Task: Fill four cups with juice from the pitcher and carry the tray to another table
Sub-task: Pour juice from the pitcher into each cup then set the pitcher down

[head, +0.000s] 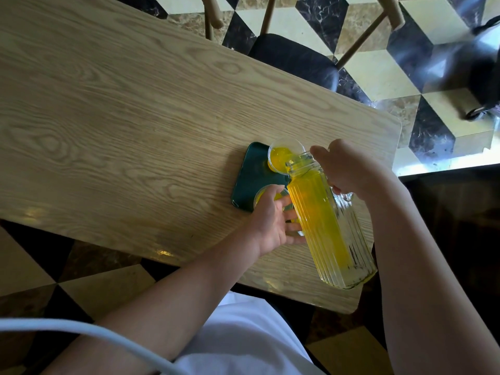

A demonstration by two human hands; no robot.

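Observation:
A ribbed glass pitcher (328,228) of yellow juice is tilted with its mouth over a clear cup (281,156) at the far end of a dark green tray (250,175). That cup holds yellow juice. My right hand (349,169) grips the pitcher's handle. My left hand (273,215) rests against the pitcher's side, fingers spread, supporting it. A second cup (259,196) with juice stands on the tray's near end, partly hidden under my left hand. The pitcher hides the right part of the tray, so other cups cannot be seen.
The tray sits near the right end of a long wooden table (121,117). A chair with a dark seat (295,58) stands at the far side. The floor has a cube-pattern tile. A dark wheeled object (484,77) is at the right.

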